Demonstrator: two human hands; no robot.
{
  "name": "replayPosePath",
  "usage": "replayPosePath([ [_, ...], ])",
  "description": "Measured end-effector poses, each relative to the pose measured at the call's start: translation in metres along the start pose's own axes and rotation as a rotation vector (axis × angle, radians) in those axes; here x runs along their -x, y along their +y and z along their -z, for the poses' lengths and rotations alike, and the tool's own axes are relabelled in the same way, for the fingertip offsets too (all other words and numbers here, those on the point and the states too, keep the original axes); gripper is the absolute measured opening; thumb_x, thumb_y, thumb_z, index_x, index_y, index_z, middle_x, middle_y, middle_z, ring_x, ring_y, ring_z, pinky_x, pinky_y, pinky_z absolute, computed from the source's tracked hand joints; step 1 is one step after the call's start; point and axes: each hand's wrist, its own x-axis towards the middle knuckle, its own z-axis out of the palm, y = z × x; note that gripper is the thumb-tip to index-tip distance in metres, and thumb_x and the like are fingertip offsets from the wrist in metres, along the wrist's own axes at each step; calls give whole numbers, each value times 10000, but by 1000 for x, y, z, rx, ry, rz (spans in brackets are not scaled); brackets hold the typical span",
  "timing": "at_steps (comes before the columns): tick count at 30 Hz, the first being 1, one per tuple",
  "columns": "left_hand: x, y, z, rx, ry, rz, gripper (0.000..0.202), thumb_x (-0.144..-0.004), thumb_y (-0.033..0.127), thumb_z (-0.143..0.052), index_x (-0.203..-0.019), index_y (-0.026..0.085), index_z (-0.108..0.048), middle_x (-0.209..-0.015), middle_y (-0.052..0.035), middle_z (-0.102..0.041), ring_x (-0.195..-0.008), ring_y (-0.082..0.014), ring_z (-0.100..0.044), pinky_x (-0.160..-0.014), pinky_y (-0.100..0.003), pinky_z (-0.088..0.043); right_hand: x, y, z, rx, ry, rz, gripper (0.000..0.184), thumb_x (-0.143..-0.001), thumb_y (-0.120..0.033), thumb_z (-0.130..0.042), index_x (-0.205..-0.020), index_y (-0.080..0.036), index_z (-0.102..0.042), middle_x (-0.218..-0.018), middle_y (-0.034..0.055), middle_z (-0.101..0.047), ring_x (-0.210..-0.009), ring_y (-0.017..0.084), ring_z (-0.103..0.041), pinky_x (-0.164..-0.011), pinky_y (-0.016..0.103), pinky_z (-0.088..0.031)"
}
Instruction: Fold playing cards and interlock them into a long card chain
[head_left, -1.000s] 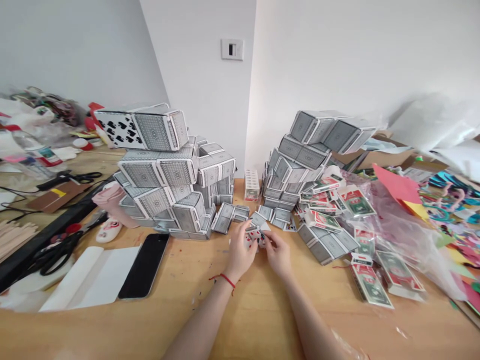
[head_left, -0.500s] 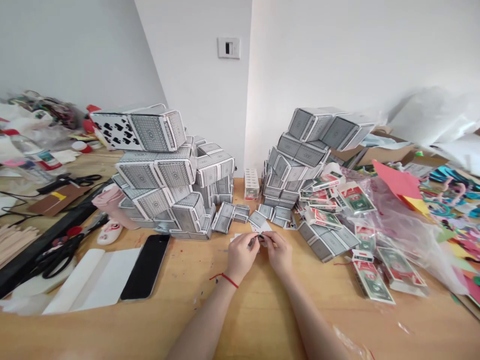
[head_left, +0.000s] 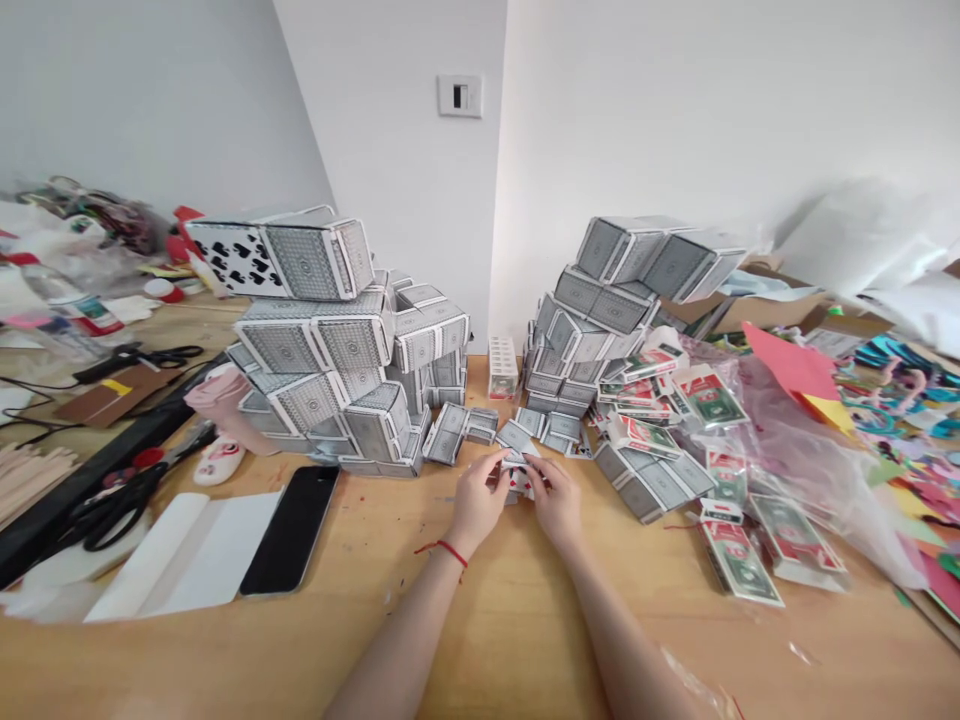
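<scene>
Wooden worktable [head_left: 480,640] set against a white wall and crowded with craft supplies: at its middle a person's left hand [head_left: 478,500] and right hand [head_left: 556,500] meet, the fingertips of both pinched shut on a small playing card [head_left: 517,480] with red pips, held just above the wood. Whether it is one card or several cannot be told from this view. A red string bracelet [head_left: 448,548] circles the left wrist.

Just beyond the hands lie loose little boxes [head_left: 448,435] folded from grey-backed cards. Behind them rise two heaps of larger boxes in the same grey pattern. The left stack [head_left: 322,345] is topped by a box showing black club pips, and the right stack [head_left: 607,300] leans toward the wall. A small upright box [head_left: 503,370] with red pips stands between the two, near the wall.

Right of the hands, red-and-green card packs [head_left: 739,560] spill across the table beside a clear plastic bag [head_left: 795,440], with coloured paper cut-outs [head_left: 900,400] at the far edge. To the left, a black smartphone [head_left: 291,530] lies flat, dark screen up, touching white paper sheets [head_left: 180,555]. Black-handled scissors [head_left: 105,510] rest farther left – well apart from the hands. A light switch [head_left: 460,95] is mounted on the wall above
</scene>
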Motion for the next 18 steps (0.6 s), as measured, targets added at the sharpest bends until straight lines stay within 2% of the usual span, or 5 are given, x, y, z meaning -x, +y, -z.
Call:
replayPosePath([
  [3, 0, -1, 0, 4, -6, 39, 227, -771, 203, -488, -974, 200, -591, -920, -54, -646, -783, -153, -605, -696, -284, -502, 0, 0, -1, -87, -2, -83, 280, -775, -373, -477, -911, -195, -646, -826, 71, -646, -719, 189, -583, -662, 307, -465],
  [7, -1, -6, -1, 90, 90, 147, 185, -776, 239, -487, -910, 176, -598, -830, -52, -649, -707, -145, -602, -659, -275, -488, -2, 1, -5, -452, -84, -339, 375, -744, -460, -497, -955, -166, -596, -856, 79, -653, -716, 209, -605, -616, 328, -494],
  [12, -4, -9, 0, 203, 182, 192, 197, -767, 252, -501, -915, 152, -584, -859, -67, -637, -742, -146, -599, -671, -268, -477, -4, -5, -3, -884, -312, -565, 323, -739, -462, -503, -848, -166, -573, -880, 97, -657, -781, 234, -632, -678, 388, -507],
  [15, -3, -6, 1, 148, 168, 160, 183, -778, 257, -488, -901, 157, -579, -853, -64, -630, -749, -148, -594, -660, -264, -471, -5, -13, 2, -977, -452, -629, 314, -748, -430, -509, -945, -189, -550, -989, 98, -640, -863, 226, -623, -721, 396, -498],
  [18, -1, -4, 1, 36, 180, 116, 172, -796, 272, -465, -895, 168, -560, -849, -61, -625, -763, -155, -588, -661, -270, -462, -4, -18, 5, -1018, -548, -661, 361, -773, -475, -455, -1004, -207, -528, -1019, 99, -632, -893, 224, -615, -696, 400, -506],
])
